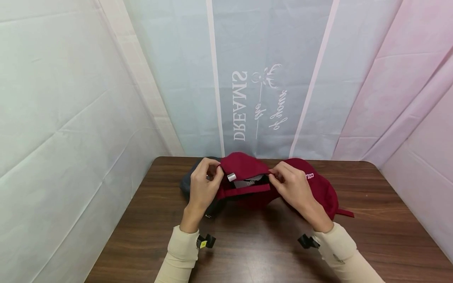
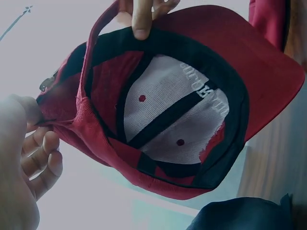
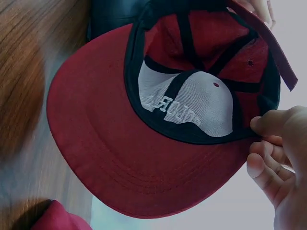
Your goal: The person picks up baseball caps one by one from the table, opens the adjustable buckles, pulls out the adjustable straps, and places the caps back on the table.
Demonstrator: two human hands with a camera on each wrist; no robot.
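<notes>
A dark red baseball cap (image 1: 244,165) is held up between both hands, its inside turned toward the wrist cameras. My left hand (image 1: 205,182) pinches the back edge, close to the metal buckle (image 2: 47,84). With thumb and fingers, my right hand (image 1: 291,182) grips the rim at the sweatband (image 3: 192,139), beside the brim (image 3: 115,143). The cap's back strap (image 1: 245,190) hangs loose at one end. White mesh backing (image 2: 158,105) and reversed stitched letters show inside the crown.
To the right on the wooden table (image 1: 247,251) lies a second dark red cap (image 1: 323,192) with white letters, its strap (image 1: 345,212) sticking out. A dark blue-grey cap (image 1: 185,182) sits at the left, partly behind my left hand. Cloth hangs along the table's back edge.
</notes>
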